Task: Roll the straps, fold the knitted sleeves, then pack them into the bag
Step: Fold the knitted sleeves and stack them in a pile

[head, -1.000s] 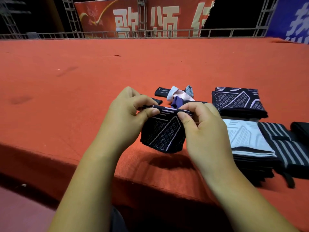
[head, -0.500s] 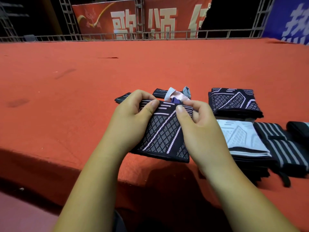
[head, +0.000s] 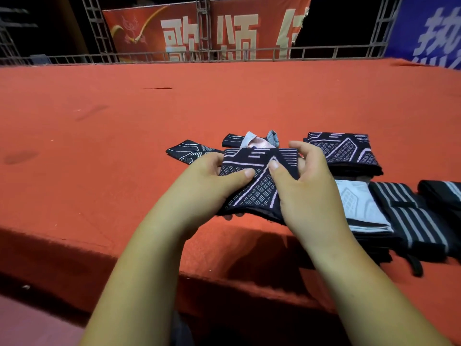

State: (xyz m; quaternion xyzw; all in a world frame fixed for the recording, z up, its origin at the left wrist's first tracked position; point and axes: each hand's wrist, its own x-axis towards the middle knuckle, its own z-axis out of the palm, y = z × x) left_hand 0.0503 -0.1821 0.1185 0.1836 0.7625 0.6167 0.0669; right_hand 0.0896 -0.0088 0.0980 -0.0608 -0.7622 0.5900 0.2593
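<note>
Bunched and hanging a second earlier, the sleeve (head: 259, 181) had been spread flat, held over the table's (head: 124, 146) near edge. The left hand (head: 207, 186) gripped its left side, thumb on top, fingers underneath. The right hand (head: 306, 193) clasped the right side, fingers curled over the far corner. Folded sleeves (head: 344, 151) and a striped strap (head: 411, 221) lay to the right.

Far in front of me hangs a red banner (head: 199, 28) with big pale Chinese characters. I read the first as 歌 and the second as 颂. The third is cut off at the banner's right edge, so I cannot tell it. At the right, a blue banner (head: 429, 31) carries white characters, but the picture edge cuts them and I cannot read them.
</note>
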